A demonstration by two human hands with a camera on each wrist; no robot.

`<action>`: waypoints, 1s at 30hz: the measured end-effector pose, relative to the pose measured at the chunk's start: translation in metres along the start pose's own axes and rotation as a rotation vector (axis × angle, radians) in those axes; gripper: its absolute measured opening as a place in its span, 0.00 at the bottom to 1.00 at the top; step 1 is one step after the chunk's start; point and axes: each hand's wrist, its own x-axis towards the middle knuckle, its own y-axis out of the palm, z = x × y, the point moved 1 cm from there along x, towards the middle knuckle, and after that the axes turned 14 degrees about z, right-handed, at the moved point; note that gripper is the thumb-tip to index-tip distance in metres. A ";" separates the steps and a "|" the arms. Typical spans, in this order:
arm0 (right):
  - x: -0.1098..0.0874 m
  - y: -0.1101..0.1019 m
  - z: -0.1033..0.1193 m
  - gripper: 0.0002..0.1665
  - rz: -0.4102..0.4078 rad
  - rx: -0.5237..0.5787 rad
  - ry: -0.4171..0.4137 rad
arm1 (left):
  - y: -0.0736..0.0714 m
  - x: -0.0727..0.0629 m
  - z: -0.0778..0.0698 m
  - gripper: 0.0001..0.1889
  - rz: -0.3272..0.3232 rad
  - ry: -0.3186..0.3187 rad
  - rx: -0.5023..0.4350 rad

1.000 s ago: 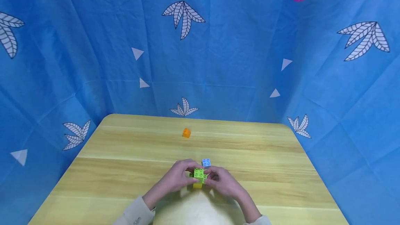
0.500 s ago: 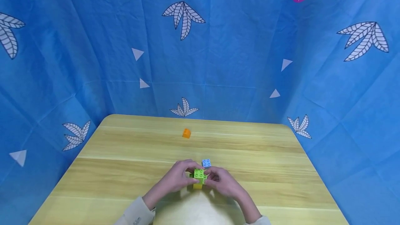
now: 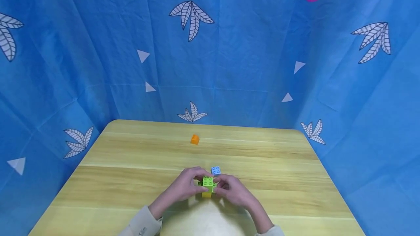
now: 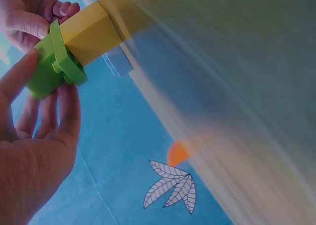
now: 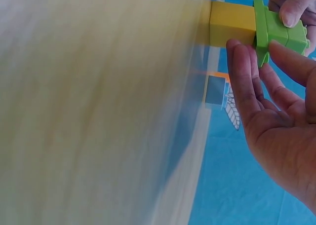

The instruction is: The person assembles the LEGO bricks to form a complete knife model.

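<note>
A small stack of toy building bricks stands on the table between both hands, a yellow block (image 5: 232, 25) at the bottom and green bricks (image 3: 207, 181) on top. One green piece (image 4: 66, 57) is flat and wider than the yellow block below it. My left hand (image 3: 185, 185) pinches the upper green brick (image 4: 44, 74) between thumb and fingers. From the other side my right hand (image 3: 234, 191) has its thumb on the green bricks, its fingers reaching to the flat green piece and yellow block. Just behind the stack lies a light blue brick (image 3: 215, 170).
Farther back on the wooden table (image 3: 262, 156) sits an orange brick (image 3: 195, 139). A blue patterned curtain (image 3: 210, 65) surrounds the back and sides of the table. Near the front edge, a pale rounded area (image 3: 205, 221) lies between the forearms.
Both hands keep the same hold on the brick stack. Only the head view has shifted very slightly; the blue and orange bricks stay in place.
</note>
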 end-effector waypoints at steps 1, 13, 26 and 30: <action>0.000 0.000 0.000 0.19 0.001 -0.001 0.000 | 0.000 0.000 0.000 0.22 0.000 0.001 0.000; 0.000 0.000 0.000 0.18 0.004 -0.008 0.011 | 0.002 -0.002 -0.002 0.24 -0.006 -0.004 0.035; -0.001 0.000 0.004 0.19 0.009 0.029 0.008 | 0.000 -0.011 0.000 0.30 -0.026 -0.008 0.046; -0.001 0.000 0.004 0.19 0.008 0.027 0.011 | -0.003 -0.014 0.004 0.30 -0.042 -0.026 0.051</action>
